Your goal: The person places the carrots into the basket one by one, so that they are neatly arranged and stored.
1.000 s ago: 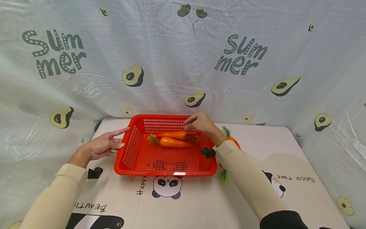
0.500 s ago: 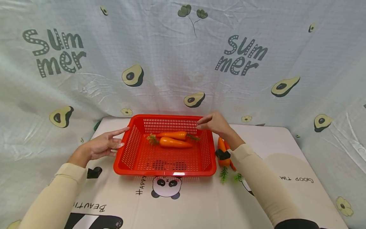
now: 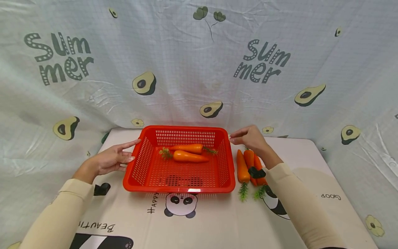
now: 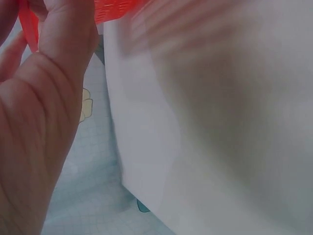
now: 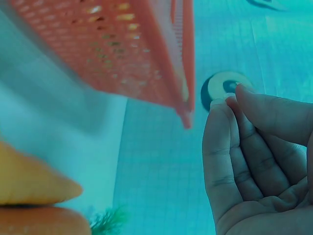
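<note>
Red plastic basket [image 3: 183, 173] sits left of the middle on the table [image 3: 217, 224], close to its far edge, with two carrots [image 3: 190, 156] lying inside. A person's left hand [image 3: 109, 159] holds its left rim. The right hand [image 3: 253, 138], fingers loosely bent with nothing between them, hangs just outside the basket's far right corner. A carrot bunch [image 3: 243, 169] lies just beside the basket's right wall. Steadying the rim while the free fingers pass high over the bunch seems wise. Behind, a hanging cloth [image 3: 186, 52] limits movement; more room lies towards the table's near edge.
</note>
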Demonstrator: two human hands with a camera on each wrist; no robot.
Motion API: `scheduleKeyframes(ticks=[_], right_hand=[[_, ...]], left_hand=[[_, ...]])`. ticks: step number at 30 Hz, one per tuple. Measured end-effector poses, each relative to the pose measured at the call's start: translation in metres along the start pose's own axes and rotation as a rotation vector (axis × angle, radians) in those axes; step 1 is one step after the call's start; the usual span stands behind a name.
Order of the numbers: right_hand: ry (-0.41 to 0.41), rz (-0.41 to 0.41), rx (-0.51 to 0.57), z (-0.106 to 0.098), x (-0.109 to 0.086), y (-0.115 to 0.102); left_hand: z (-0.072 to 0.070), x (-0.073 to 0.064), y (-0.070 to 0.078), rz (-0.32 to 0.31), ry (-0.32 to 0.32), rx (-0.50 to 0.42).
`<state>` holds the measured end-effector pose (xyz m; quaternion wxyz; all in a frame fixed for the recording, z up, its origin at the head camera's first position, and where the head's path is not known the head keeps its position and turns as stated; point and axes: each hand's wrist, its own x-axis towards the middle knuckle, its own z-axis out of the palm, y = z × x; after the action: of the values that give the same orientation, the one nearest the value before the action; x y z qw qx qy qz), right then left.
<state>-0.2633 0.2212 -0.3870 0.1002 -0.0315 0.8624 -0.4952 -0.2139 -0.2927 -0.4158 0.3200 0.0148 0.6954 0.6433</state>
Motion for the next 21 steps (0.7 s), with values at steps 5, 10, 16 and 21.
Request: scheduleKeyframes(ticks=[5,10,16,21], right_hand=[[0.003,0.012,-0.007,-0.01,-0.005,0.011],[0.017,0.023,-0.049,-0.018,-0.008,0.022],[0.018,0.031,-0.066,-0.026,-0.011,0.038],[0.048,0.052,-0.109,-0.032,-0.018,0.052]], left_hand=[[-0.001,0.002,-0.001,0.002,-0.005,-0.004],[-0.002,0.003,-0.001,0.004,-0.011,-0.003],[-0.002,0.002,-0.003,-0.002,-0.003,0.0],[-0.003,0.002,-0.003,0.007,-0.005,0.009]])
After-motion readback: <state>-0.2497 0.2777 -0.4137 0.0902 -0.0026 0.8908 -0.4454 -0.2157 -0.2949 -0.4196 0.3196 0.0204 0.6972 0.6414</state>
